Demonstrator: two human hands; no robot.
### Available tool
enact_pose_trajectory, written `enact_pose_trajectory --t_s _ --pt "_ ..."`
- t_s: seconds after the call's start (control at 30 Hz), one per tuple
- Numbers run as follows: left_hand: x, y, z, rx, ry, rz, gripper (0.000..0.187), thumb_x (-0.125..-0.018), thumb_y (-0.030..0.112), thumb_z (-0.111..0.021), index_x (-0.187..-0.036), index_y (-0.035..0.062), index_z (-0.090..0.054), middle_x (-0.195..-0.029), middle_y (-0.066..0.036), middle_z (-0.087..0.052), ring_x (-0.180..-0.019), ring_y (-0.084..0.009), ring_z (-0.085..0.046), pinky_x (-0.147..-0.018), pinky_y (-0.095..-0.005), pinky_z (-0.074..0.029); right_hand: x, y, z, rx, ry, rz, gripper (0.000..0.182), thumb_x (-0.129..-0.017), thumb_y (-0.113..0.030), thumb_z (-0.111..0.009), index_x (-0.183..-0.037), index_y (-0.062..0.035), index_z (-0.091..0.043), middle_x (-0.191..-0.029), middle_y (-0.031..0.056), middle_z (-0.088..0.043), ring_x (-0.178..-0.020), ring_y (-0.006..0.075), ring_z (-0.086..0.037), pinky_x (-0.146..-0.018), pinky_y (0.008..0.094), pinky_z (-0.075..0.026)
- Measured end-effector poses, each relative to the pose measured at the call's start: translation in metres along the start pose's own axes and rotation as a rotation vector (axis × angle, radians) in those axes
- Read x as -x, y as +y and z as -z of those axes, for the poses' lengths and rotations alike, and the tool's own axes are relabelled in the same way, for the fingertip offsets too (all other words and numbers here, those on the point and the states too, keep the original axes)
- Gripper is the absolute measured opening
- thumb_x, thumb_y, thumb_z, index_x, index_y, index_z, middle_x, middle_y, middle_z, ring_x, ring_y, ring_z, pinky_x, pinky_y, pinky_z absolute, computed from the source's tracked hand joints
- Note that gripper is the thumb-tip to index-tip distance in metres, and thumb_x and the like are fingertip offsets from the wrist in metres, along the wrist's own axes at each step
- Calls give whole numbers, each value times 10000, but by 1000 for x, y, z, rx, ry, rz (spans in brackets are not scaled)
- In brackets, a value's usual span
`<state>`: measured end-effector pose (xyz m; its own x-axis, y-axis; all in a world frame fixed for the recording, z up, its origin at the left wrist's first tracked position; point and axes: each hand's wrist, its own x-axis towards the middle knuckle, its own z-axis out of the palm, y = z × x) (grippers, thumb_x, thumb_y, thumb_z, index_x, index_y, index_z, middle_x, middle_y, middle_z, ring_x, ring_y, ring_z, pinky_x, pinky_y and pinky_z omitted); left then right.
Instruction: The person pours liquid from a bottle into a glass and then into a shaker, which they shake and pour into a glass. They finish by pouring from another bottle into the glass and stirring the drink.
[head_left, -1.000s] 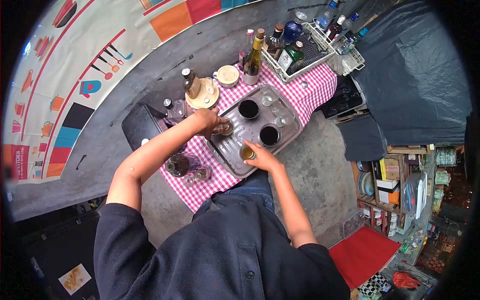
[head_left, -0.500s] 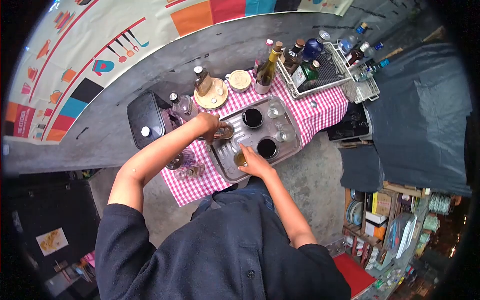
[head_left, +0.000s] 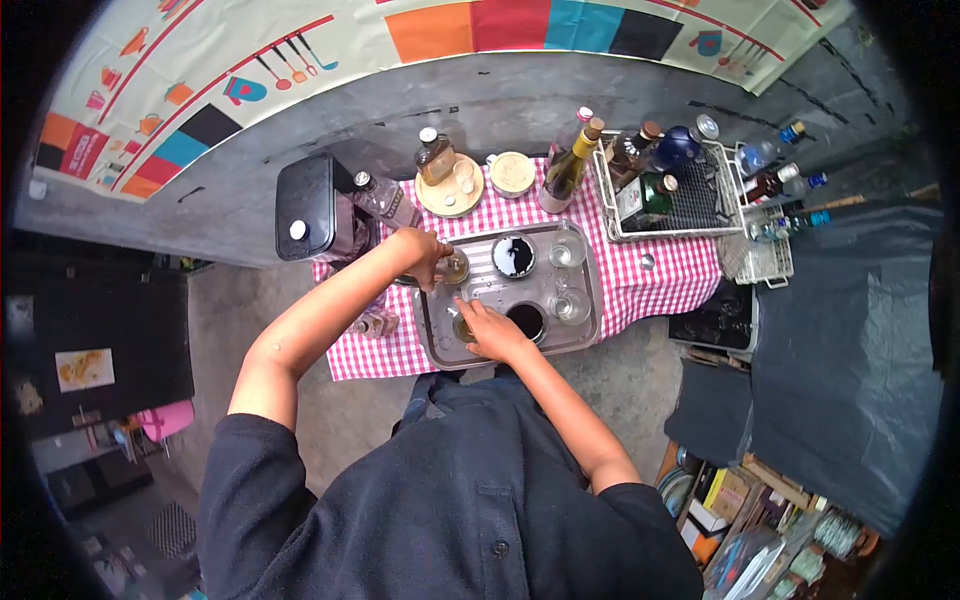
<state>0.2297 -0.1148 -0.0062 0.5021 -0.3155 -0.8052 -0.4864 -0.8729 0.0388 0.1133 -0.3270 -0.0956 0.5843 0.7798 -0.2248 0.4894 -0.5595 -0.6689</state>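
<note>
A grey tray [head_left: 590, 335] lies on the checked cloth, bearing two glasses of dark liquid [head_left: 513, 256] and two clear glasses [head_left: 569, 250] at its right. At the tray's upper left, my left hand [head_left: 425, 258] has its fingers round a glass with amber liquid [head_left: 456, 267]. My right hand [head_left: 487, 328] is at the lower left of the tray, fingers at a second amber glass [head_left: 462, 330] that it partly covers. Whether those fingers grip it or only touch it is hard to tell.
Behind the tray stand a bottle on a round wooden board [head_left: 450, 205], a cup [head_left: 512, 174] and a tall green bottle [head_left: 566, 180]. A wire basket of bottles [head_left: 670, 232] is at the right. A black-lidded container [head_left: 305, 205] and a clear bottle [head_left: 388, 200] stand left.
The view has turned and shifted. My left hand stays at the upper amber glass, and my right hand stays at the lower one, its fingers now covering more of it.
</note>
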Motion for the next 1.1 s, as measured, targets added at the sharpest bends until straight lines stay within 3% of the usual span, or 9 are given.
enact_pose_trajectory --t_s 0.1,0.33,0.47,0.53,0.57,0.67,0.8,0.93,1.1 --pt "1 1 -4 90 -6 28 964 -595 483 -809 -1424 141 -456 -1077 -212 -688 -942 -345 -683 -794 -439 -551 -3 6 7 -3 -28 58 964 -701 -133 -805 -1486 -24 -256 -1208 222 -497 -1118 407 -560 -945 446 -485" --pt "19 8 -9 452 -8 206 1048 -584 408 -790 -1495 115 -363 -1149 -188 -681 -990 -331 -676 -820 -413 -552 -6 21 21 -42 -104 150 918 -699 -118 -797 -1458 -26 -289 -1252 206 -478 -1146 401 -546 -969 454 -475" --pt "30 8 -13 690 -11 221 1027 -602 347 -769 -1480 20 -350 -1093 -192 -686 -925 -287 -669 -795 -387 -542 -8 21 26 -18 -135 157 915 -702 -122 -796 -1458 -26 -289 -1259 204 -474 -1154 398 -541 -976 449 -472" --pt "38 6 -12 991 -2 162 986 -617 345 -759 -1459 7 -373 -1136 -189 -667 -960 -289 -656 -807 -376 -540 -8 21 27 -9 -150 143 905 -710 -130 -793 -1456 -24 -292 -1257 205 -475 -1156 396 -539 -979 443 -472" --pt "31 1 -20 1021 -25 176 950 -698 383 -745 -1470 -3 -348 -1134 -188 -667 -950 -248 -666 -806 -376 -543 -8 21 28 -5 -149 143 905 -710 -130 -793 -1456 -24 -292 -1257 205 -475 -1156 396 -539 -979 443 -472" --pt "19 -12 -33 1206 -63 130 893 -721 400 -740 -1429 -21 -396 -1177 -187 -644 -982 -250 -654 -835 -361 -529 -6 19 28 -2 -136 121 893 -720 -140 -790 -1453 -19 -294 -1254 209 -476 -1161 398 -536 -986 443 -468" --pt "-4 -30 -49 1244 -113 3 744 -771 415 -714 -1323 -32 -494 -1175 -165 -633 -1034 -231 -621 -896 -352 -498 -1 17 22 -3 -111 70 859 -727 -147 -785 -1433 -3 -318 -1259 222 -475 -1165 403 -534 -989 447 -464" --pt "-13 -36 -60 1258 -58 -103 664 -787 452 -691 -1260 2 -568 -1098 -137 -671 -914 -236 -671 -762 -363 -568 1 19 13 -7 -56 45 829 -728 -148 -783 -1413 8 -342 -1265 230 -478 -1175 402 -527 -996 443 -459" --pt "-5 -33 -56 1214 -19 -161 542 -831 416 -672 -1136 -31 -630 -968 -98 -693 -803 -170 -657 -727 -307 -536 4 7 15 -3 -65 -29 876 -727 -133 -778 -1451 0 -304 -1275 230 -481 -1185 403 -523 -1005 439 -454"
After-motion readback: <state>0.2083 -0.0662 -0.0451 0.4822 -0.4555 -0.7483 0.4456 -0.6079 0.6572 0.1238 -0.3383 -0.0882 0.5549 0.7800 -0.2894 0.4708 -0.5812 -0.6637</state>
